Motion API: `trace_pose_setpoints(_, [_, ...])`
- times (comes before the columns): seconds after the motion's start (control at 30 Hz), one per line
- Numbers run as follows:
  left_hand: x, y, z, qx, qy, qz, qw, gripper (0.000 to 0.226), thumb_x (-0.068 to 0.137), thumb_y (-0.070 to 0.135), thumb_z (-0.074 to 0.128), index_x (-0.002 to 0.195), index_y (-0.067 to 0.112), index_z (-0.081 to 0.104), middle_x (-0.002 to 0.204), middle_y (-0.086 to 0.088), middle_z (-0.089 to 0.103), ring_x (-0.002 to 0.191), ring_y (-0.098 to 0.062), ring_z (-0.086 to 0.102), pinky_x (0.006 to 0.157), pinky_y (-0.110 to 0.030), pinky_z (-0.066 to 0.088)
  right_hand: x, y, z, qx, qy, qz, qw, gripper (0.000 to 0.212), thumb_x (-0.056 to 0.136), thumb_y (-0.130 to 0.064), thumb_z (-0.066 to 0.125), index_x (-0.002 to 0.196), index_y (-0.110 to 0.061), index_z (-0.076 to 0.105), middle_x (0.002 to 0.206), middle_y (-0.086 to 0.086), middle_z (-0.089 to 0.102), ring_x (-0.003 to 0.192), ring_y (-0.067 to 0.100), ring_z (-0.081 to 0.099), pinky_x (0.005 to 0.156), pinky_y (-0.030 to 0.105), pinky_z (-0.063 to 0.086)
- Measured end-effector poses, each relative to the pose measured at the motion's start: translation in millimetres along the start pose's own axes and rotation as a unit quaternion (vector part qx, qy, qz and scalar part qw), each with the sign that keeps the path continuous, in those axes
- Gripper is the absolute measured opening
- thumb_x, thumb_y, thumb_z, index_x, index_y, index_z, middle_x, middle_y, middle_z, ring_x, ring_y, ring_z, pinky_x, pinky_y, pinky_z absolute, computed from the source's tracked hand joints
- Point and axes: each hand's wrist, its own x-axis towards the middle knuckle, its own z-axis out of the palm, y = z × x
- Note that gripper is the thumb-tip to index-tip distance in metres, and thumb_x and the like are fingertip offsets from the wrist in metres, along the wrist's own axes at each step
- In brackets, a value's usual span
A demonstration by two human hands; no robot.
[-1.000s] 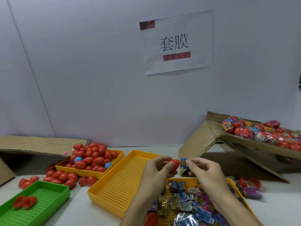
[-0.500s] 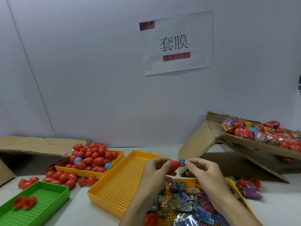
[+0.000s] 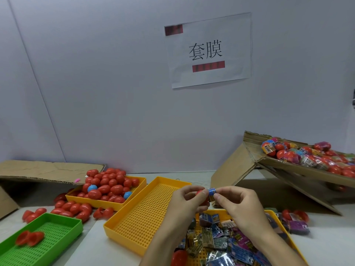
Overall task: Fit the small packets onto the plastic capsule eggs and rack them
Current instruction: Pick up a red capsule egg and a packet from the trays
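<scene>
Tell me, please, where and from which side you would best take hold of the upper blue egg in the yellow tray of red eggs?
Pinch the blue egg across its rounded top, coming straight down: red eggs crowd its sides, so probably only the upper surface is free.

Even, bright overhead light; no glare. Soft shadow under the tilted brown cardboard box (image 3: 299,181) right of the hands. Wide-angle bending at edges; far-right wrapped red plastic eggs (image 3: 342,167) blurred.
</scene>
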Motion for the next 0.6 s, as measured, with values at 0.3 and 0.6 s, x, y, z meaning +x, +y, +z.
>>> trace_pose_setpoints(0.3, [-0.3,-1.6,-1.4,0.029,0.015,0.034,0.999,0.022,0.083,0.008,0.078,0.102,0.011,0.069,0.099,-0.011,0.072,0.091,-0.023,0.073,0.078,-0.028,0.06,-2.9,-4.9,1.8,0.007,-0.001,-0.014,1.0,0.013,0.083,-0.014,0.076,0.091,-0.024,0.076,0.085,-0.008,0.077,0.084,0.008,0.072,0.077,0.026,0.058])
trace_pose_setpoints(0.6, [-2.3,-0.4,0.5,0.071,0.005,0.055,0.996,0.026,0.078,0.012,0.082,0.101,0.015,0.07,0.102,-0.006,0.073,0.094,-0.019,0.071,0.082,-0.032,0.06,-0.5,-3.4,1.4,-0.035,0.037,-0.035,0.998,0.006,0.088,-0.021,0.072,0.09,-0.019,0.076,0.089,-0.007,0.072,0.085,-0.001,0.064,0.069,0.008,0.048])
